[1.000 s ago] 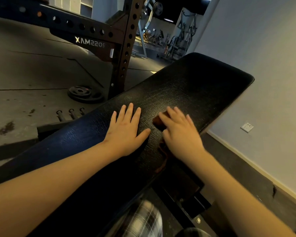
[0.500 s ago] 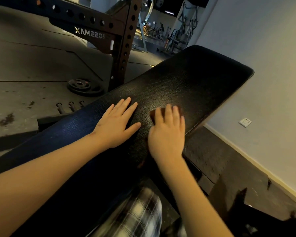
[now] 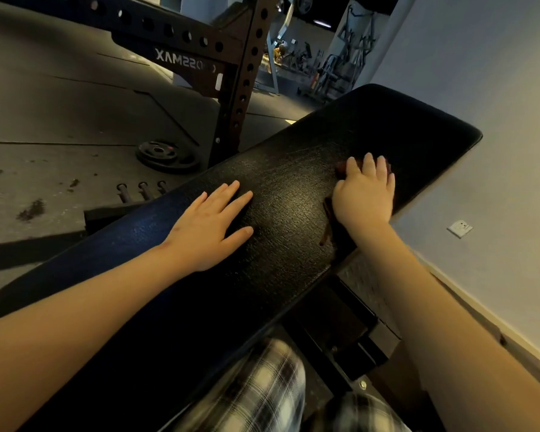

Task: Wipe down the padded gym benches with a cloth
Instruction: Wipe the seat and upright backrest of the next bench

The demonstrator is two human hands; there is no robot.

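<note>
Your right hand pressed the cloth flat, fingers straight, on the bench pad near its right edge. Your left hand lay flat and empty mid-pad. The pad's length ran onward beyond the right hand.

grey floor; pale wall; perforated rack; weight plate
</note>
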